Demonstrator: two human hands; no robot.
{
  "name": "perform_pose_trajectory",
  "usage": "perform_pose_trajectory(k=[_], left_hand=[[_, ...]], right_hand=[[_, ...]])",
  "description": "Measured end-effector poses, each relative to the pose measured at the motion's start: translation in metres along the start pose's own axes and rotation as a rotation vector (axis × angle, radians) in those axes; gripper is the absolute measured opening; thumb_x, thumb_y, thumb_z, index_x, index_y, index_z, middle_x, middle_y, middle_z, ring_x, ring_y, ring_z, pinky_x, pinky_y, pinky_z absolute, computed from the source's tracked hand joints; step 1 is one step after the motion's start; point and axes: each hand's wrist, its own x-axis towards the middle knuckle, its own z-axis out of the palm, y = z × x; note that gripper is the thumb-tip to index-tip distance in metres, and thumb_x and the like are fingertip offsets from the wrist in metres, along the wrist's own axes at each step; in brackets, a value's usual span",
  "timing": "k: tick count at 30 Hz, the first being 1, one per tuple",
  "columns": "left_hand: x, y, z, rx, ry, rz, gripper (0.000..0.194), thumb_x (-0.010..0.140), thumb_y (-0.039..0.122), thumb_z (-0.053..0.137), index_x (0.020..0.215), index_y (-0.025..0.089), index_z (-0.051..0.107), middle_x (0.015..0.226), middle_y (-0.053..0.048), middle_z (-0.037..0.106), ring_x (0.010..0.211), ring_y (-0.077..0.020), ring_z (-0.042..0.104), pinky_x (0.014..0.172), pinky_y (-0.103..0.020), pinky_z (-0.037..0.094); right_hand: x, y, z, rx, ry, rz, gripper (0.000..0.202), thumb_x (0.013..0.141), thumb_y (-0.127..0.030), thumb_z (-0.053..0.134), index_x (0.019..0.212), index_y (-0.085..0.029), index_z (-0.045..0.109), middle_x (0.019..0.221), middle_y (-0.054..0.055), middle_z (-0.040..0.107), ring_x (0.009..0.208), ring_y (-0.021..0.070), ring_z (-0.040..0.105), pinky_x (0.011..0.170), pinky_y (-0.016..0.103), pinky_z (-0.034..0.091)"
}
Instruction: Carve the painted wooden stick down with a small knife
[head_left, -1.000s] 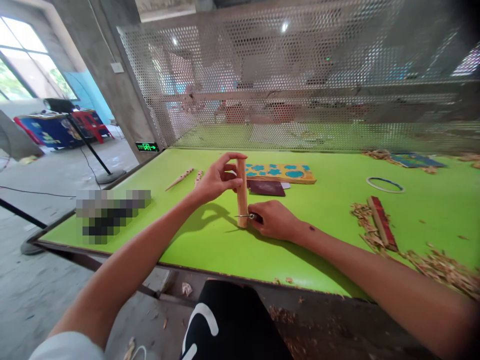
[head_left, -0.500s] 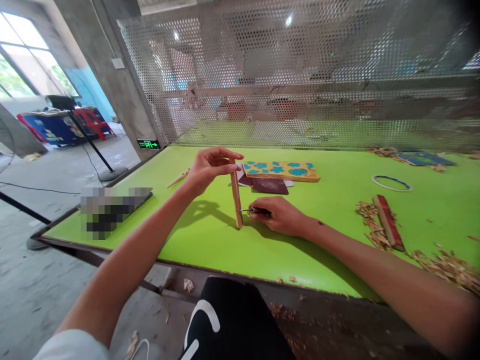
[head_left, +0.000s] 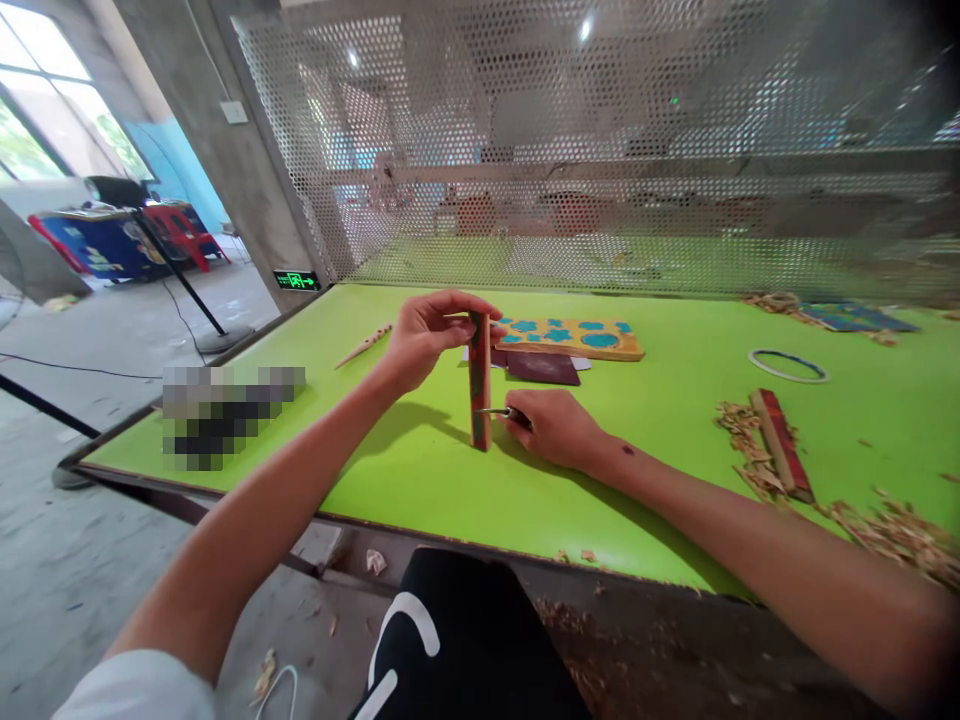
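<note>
My left hand (head_left: 431,338) pinches the top end of a narrow wooden strip (head_left: 479,385), which stands upright with its lower end on or just above the green table. A dark red and greenish painted face of the strip is turned toward me, with bare wood along its right edge. In my closed right hand (head_left: 555,428) is a small carving tool (head_left: 513,413) with a dark handle and thin metal blade. Its tip meets the strip's lower part; the exact tip shape is too small to tell. Behind the strip lies a yellow board (head_left: 577,340) with blue shapes.
On the green table (head_left: 660,450) lie a dark red flat piece (head_left: 544,368), a pointed wooden stick (head_left: 365,346), a ring (head_left: 789,366), a red-faced wood block (head_left: 781,445) and wood shavings (head_left: 892,530). A perforated metal screen (head_left: 600,180) stands along the back. Something pixelated (head_left: 225,415) is at left.
The strip has turned about its length, so its painted face now shows instead of the bare wood side. The carving tool's tip now crosses onto that face.
</note>
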Motion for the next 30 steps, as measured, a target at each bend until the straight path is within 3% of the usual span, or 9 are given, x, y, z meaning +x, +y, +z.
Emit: perform_pose_trajectory(k=[5,11,20,30], left_hand=[[-0.001,-0.005,0.006,-0.011,0.035,0.033,0.034,0.077,0.021,0.079,0.110,0.016,0.070,0.097,-0.005,0.076,0.095,-0.0243,0.077,0.093,-0.044,0.063],[-0.003,0.001,0.018,0.202,0.096,0.078,0.027,0.081,0.025,0.077,0.104,0.013,0.070,0.087,-0.004,0.076,0.078,-0.0179,0.077,0.073,-0.031,0.066],[0.001,-0.011,0.014,0.255,0.167,0.066,0.022,0.083,0.020,0.071,0.104,0.014,0.066,0.080,-0.001,0.072,0.070,-0.0142,0.074,0.069,-0.028,0.064],[0.003,-0.017,0.010,0.247,0.204,0.053,0.020,0.085,0.020,0.069,0.103,0.013,0.064,0.077,-0.002,0.070,0.069,-0.0151,0.074,0.068,-0.030,0.064]], right_hand=[[0.002,0.000,-0.002,-0.048,0.045,0.071,0.024,0.095,-0.030,0.047,0.079,-0.019,0.062,0.072,0.003,0.064,0.060,0.0138,0.045,0.059,0.031,0.017],[0.005,-0.008,-0.005,-0.122,0.092,0.132,0.021,0.094,-0.031,0.049,0.084,-0.019,0.063,0.075,0.005,0.068,0.061,0.0153,0.052,0.059,0.032,0.017],[0.010,-0.022,-0.007,-0.227,-0.029,0.285,0.023,0.098,-0.035,0.047,0.101,-0.017,0.063,0.082,0.010,0.073,0.071,0.0223,0.065,0.058,0.032,0.024],[0.010,-0.028,-0.012,-0.185,-0.109,0.318,0.023,0.098,-0.034,0.048,0.098,-0.017,0.064,0.080,0.011,0.073,0.072,0.0227,0.067,0.058,0.032,0.028]])
